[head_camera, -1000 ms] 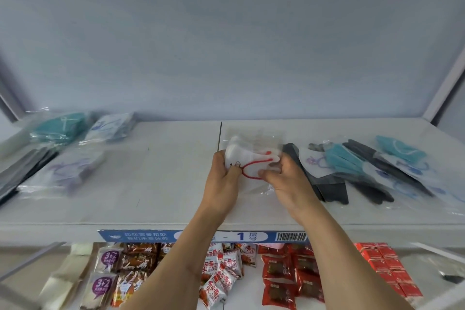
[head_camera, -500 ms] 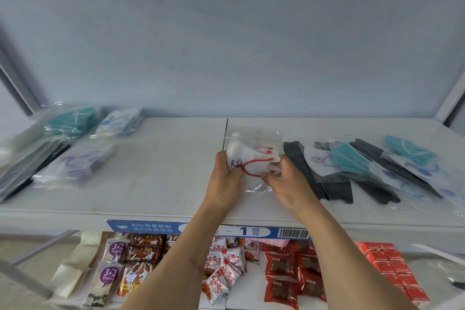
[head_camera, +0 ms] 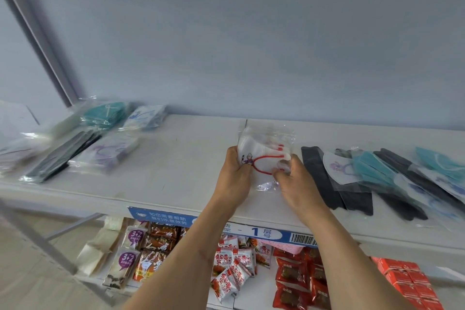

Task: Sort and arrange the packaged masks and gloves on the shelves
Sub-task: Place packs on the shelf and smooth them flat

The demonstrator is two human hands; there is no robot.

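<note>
Both hands, left hand [head_camera: 235, 171] and right hand [head_camera: 294, 181], grip clear-bagged white mask [head_camera: 264, 156] with red ear loop above white shelf [head_camera: 176, 171]; fanned mask packs [head_camera: 377, 171] just right of right hand.

Between my left hand [head_camera: 235, 173] and right hand [head_camera: 298, 185]: mask packet [head_camera: 266, 151], clear glossy crinkled plastic over matt white cloth with red cord. Shelf [head_camera: 176, 158]: smooth matt white surface, faintly scuffed. Black masks [head_camera: 327, 184]: matt cloth in shiny film. Snack packs [head_camera: 289, 274] below: glossy red foil-like wrap.
</note>
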